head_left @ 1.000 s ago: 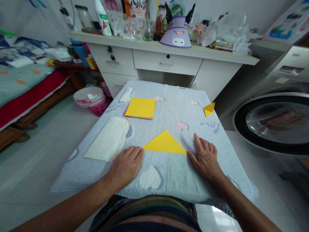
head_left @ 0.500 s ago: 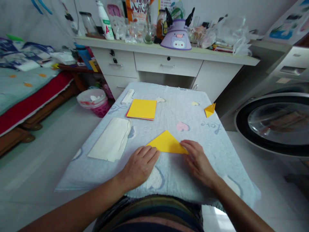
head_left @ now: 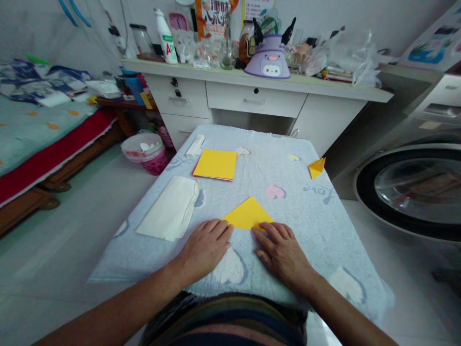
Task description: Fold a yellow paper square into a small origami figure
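Folded yellow paper (head_left: 247, 215) lies flat on table (head_left: 317, 226), just nearer the person than the paper stack (head_left: 215, 164). L hand (head_left: 205, 247) & R hand (head_left: 283, 250), nearer again than the stack: both flat, not gripping, fingertips on paper's near edge.

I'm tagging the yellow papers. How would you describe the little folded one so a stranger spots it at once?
Find the pale blue towel spread mid-room, then follow its right edge toward the washing machine. The small folded yellow piece sits there alone. Unlike the flat square stack and the larger triangle touched by the left hand and right hand, it is tiny and pointed.
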Available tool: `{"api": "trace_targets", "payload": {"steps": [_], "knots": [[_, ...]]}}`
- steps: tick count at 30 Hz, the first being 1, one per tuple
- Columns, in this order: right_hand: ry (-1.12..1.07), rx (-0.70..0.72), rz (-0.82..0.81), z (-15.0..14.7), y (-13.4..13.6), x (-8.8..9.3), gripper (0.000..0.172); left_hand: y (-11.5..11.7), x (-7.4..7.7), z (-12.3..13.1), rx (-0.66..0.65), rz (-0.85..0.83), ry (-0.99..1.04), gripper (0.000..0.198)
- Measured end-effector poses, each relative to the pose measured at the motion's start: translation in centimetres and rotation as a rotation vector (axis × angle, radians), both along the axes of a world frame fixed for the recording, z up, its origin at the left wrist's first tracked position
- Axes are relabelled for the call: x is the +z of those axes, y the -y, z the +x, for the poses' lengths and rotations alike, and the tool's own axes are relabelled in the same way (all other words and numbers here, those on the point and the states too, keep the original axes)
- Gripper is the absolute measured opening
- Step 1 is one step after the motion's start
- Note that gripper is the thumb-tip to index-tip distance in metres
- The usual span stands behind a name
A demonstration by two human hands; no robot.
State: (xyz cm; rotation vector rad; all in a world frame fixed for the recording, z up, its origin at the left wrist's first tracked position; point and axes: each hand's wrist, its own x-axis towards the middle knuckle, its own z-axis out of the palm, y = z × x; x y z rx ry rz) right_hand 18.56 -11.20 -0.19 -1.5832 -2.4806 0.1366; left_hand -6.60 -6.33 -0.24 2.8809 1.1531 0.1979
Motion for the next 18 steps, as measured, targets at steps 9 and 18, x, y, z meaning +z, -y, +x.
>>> {"api": "trace_targets", "payload": {"steps": [9,18], "knots": [[-0.147,-0.088,0.024,4.5,0.6,0.2,0.025,-0.8,-1.1,-1.5,0.167,-0.031,0.302,0.041],[-0.143,-0.242,-0.006,2.6,-4.9,0.4,0.033,-2.9,0.3,1.3,0.308,-0.205,0.425,0.027]]}}
